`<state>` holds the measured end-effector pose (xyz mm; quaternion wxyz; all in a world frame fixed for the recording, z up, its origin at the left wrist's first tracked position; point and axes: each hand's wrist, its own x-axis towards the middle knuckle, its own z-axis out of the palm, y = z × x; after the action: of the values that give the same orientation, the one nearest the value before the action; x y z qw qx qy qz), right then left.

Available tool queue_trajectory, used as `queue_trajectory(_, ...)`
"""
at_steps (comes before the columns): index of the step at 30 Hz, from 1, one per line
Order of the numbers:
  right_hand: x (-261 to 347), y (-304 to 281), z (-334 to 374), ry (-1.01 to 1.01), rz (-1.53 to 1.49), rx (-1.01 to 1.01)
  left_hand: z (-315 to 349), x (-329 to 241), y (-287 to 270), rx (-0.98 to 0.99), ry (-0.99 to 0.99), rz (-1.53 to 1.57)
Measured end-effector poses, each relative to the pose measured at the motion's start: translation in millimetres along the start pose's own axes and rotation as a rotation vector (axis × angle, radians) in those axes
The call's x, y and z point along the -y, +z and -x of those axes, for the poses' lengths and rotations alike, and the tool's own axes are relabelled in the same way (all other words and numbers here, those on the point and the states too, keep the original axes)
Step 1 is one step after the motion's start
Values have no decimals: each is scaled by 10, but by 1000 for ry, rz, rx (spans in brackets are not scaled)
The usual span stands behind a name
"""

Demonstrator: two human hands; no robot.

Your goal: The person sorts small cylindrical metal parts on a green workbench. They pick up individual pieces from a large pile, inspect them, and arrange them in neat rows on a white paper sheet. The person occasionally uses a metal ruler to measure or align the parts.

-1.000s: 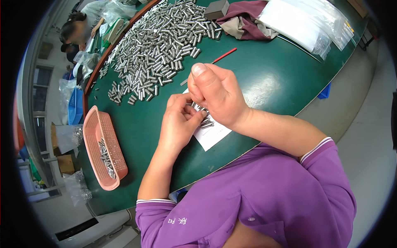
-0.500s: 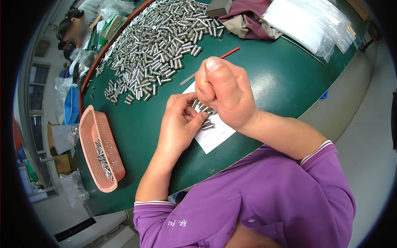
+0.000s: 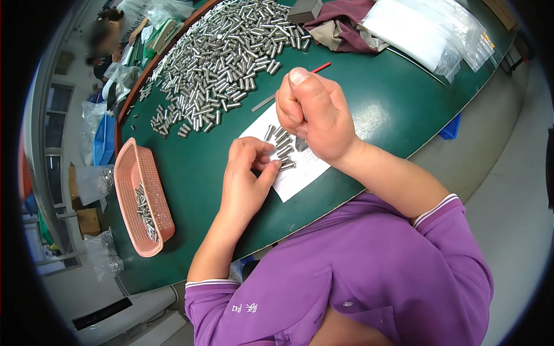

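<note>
Several short metal pins lie in a loose row on a white sheet of paper in front of me. At their left side is my left hand, its curved fingers and thumb apart. The thumb tip is at the lowest pins; I cannot tell whether it touches them. My right hand is raised over the paper's right part in a closed fist, thumb on top. Whatever it may hold is hidden inside the fingers. Below the fist, a dark patch shows on the paper.
A large heap of metal pins covers the green table's far left. A pink basket with pins stands left. Behind the paper lies a red-handled flat tool; farther back are a cloth and plastic bags. Another person sits far left.
My left hand's fingers have drawn back left from the pins, leaving more of them in sight. My right fist stays raised nearly as before. The view has shifted slightly.
</note>
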<state>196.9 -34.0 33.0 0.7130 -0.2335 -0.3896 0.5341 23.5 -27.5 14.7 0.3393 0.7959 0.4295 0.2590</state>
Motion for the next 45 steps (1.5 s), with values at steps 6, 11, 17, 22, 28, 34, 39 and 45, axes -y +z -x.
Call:
queue_trajectory(6, -33, 3, 50, 57, -22, 81, 62, -89, 14, 22, -64, -102)
queue_trajectory(11, -40, 5, 64, 65, -32, 96, 55, -106, 51, 19, -81, -73)
queue_trajectory(17, -8, 21, 72, 49, -49, 87, 54, -106, 61, 12, -90, -58)
queue_trajectory(22, 3, 53, 87, 34, 2, 37, 58, -104, 71, 12, -112, -38)
queue_trajectory(28, -78, 35, 58, 55, 45, 44, 25, -90, 71, 27, -79, -27)
queue_trajectory(34, -24, 0, 52, 65, -45, 59, 41, -97, 63, 24, -99, -24)
queue_trajectory(39, -16, 28, 77, 44, -16, 44, 62, -87, 69, 8, -101, 0)
queue_trajectory(45, -103, 86, 81, 10, 146, 51, 45, -96, 79, 26, -72, -33)
